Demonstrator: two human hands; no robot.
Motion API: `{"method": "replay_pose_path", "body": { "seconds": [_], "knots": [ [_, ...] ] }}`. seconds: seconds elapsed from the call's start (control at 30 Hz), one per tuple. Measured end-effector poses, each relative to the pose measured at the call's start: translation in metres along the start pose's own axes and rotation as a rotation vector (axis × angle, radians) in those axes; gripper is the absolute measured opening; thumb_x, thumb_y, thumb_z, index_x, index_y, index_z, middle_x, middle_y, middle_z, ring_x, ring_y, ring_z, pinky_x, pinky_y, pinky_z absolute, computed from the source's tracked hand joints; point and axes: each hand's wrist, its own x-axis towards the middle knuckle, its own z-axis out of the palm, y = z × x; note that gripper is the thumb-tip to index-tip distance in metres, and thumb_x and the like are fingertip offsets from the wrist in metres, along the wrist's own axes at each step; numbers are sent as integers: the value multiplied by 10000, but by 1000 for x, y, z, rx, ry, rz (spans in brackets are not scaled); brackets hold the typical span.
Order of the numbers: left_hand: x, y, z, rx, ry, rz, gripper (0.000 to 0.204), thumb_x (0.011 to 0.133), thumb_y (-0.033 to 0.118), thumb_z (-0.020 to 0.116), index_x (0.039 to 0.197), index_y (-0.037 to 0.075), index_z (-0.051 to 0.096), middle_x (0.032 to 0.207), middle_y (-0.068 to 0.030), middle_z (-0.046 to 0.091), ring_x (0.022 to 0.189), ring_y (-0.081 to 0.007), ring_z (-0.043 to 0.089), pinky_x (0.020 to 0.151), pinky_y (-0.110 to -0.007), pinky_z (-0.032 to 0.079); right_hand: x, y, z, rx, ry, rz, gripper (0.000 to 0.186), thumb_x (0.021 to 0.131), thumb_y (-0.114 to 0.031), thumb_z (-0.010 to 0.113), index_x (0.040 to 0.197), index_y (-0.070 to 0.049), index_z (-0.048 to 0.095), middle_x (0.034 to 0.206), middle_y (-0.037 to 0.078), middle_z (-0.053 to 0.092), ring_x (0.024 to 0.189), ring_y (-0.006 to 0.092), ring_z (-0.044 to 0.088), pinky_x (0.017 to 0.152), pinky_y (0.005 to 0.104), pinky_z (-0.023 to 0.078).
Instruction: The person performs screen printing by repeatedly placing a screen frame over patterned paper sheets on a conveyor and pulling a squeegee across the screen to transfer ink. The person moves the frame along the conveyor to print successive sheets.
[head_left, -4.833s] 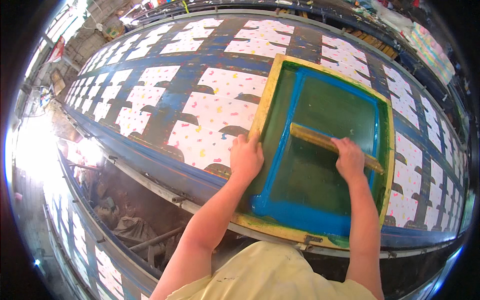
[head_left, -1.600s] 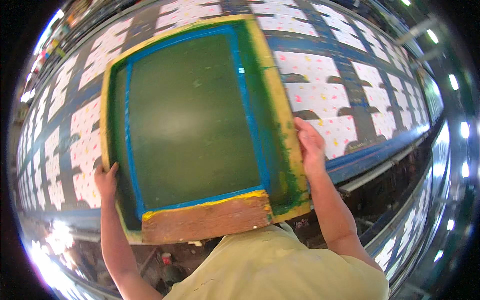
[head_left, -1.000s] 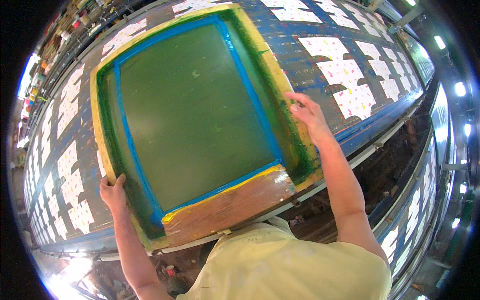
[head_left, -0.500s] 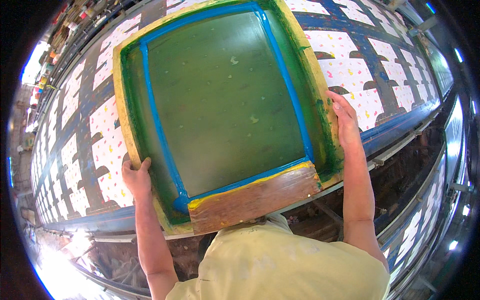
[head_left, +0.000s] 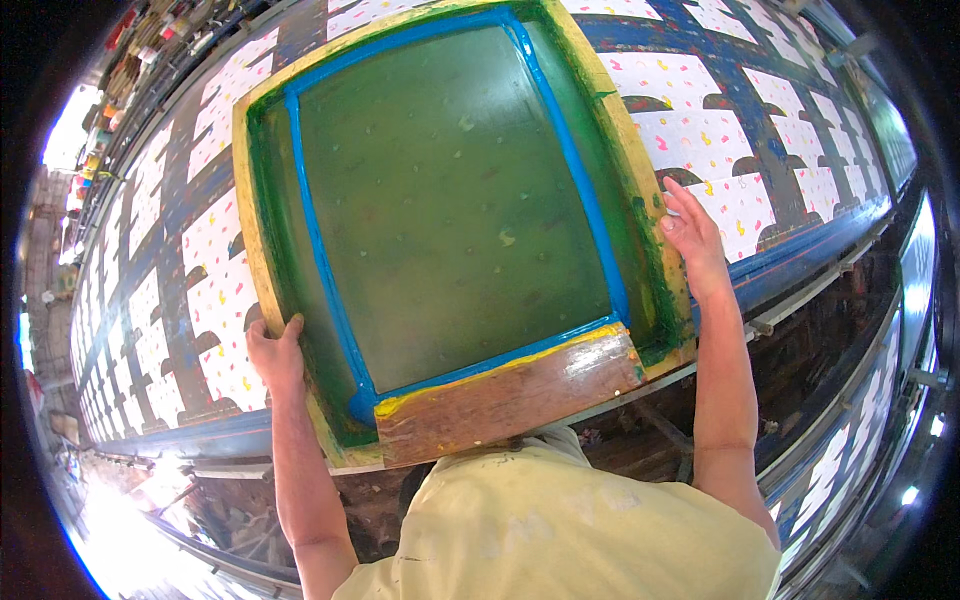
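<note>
A wooden-framed printing screen lies before me, its green mesh bordered by blue tape. Along its near end runs a brown wooden strip with yellow paint on its upper edge. My left hand is closed on the left rail of the frame, thumb on the inner side and fingers outside. Beside the right rail, my right hand has its fingers stretched out and apart; the thumb side is at the wood. Whether it touches the rail is hard to make out. White printed pieces with small pink and yellow marks show around the screen.
A long dark-blue print table carries rows of the white pieces on both sides of the screen. A rail follows its near edge. Another table with white pieces stands at the lower right. Clutter fills the far left.
My right hand has loosened and its fingers have spread, lifting slightly off the right rail. My left hand keeps its hold. The screen stays nearly in place while the whole view shifts a little.
</note>
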Motion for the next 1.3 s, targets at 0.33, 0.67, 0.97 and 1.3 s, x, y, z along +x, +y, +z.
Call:
{"method": "replay_pose_path", "body": {
  "seconds": [0.33,0.67,0.97,1.3],
  "knots": [
    [5,-14,11,125,-65,16,440,860,207,933,1151,-78,767,1095,-204,762,988,-324,730,910,-464,567,-87,-35,36,-779,-142,-494,401,988,-110,819,1388,-129,791,1445,167,746,1347,399,706,1167,522,561],
    [-4,-10,-5,-414,-206,-77,676,849,-103,758,1520,-44,710,1250,-127,815,1044,-194,781,922,-330,625,-197,-27,130,-971,-571,-775,453,923,-187,781,1374,-161,795,1473,108,709,1400,337,660,1140,498,559],
    [-2,-23,-3,-617,-273,-44,657,838,-92,745,1488,-3,746,1172,-103,826,993,-187,773,871,-328,617,-195,-54,200,-1078,-369,-876,292,968,-181,690,1234,-99,779,1180,99,752,1145,293,745,983,452,586],
    [-2,-33,8,-352,-127,97,648,826,83,792,1465,-10,742,1238,-230,783,1153,-345,763,1027,-448,595,-210,-71,206,-1196,-530,-543,440,856,17,733,1266,-128,800,1188,94,804,1137,345,765,996,484,603]
  ]
}}
